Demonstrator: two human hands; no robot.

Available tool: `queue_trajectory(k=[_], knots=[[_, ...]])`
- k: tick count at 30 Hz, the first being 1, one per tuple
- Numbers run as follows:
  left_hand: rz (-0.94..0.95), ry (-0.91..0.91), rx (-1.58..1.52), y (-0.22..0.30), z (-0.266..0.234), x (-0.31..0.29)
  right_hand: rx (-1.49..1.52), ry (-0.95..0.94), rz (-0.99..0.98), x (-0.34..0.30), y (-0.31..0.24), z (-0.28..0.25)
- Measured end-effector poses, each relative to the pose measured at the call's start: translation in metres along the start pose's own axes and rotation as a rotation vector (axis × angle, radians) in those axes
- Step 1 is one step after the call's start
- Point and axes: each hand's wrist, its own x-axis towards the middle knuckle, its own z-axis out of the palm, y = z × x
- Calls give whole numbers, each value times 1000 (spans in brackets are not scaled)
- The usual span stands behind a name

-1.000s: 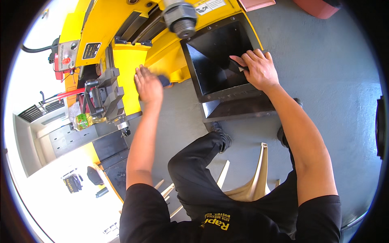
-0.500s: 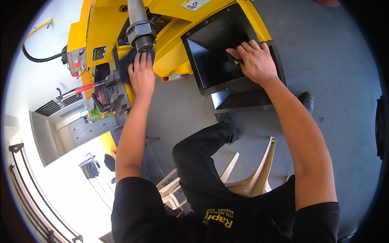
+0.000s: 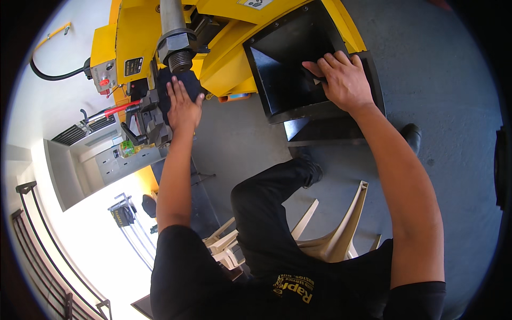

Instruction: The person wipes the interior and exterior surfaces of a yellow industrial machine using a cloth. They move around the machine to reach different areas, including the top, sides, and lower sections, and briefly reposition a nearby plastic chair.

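Note:
My left hand (image 3: 184,111) lies with its fingers stretched out and thumb apart, flat on a dark blue cloth (image 3: 190,81). The cloth covers part of the yellow machine (image 3: 224,79), just below a thick metal shaft with a large nut (image 3: 177,44) and a threaded end. My right hand (image 3: 346,82) is closed over the right side of a black metal tray (image 3: 290,112) fixed to the machine. Its fingers curl at the tray's edge, and the thumb points inward. A small pale spot shows by the thumb; I cannot make out what it is.
Left of the cloth are a metal clamp assembly (image 3: 154,120) and a red-handled lever (image 3: 120,108). A control box (image 3: 102,74) with a red knob sits on the machine. Beige plastic chair legs (image 3: 346,224) stand near my legs. Metal racks (image 3: 45,245) line the far left.
My left hand has slid slightly down and left, away from the shaft's end, and its thumb has spread. The view has shifted a little; my right hand keeps its place on the tray.

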Motion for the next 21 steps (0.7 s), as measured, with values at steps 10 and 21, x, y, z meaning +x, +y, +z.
queue_trajectory(k=[10, 21], knots=[[110, -70, -63, 4, 17, -91, 35, 1, 23, 0, 7, 1], [-92, 55, 61, 22, 30, 79, -23, 59, 4, -2, 9, 2]])
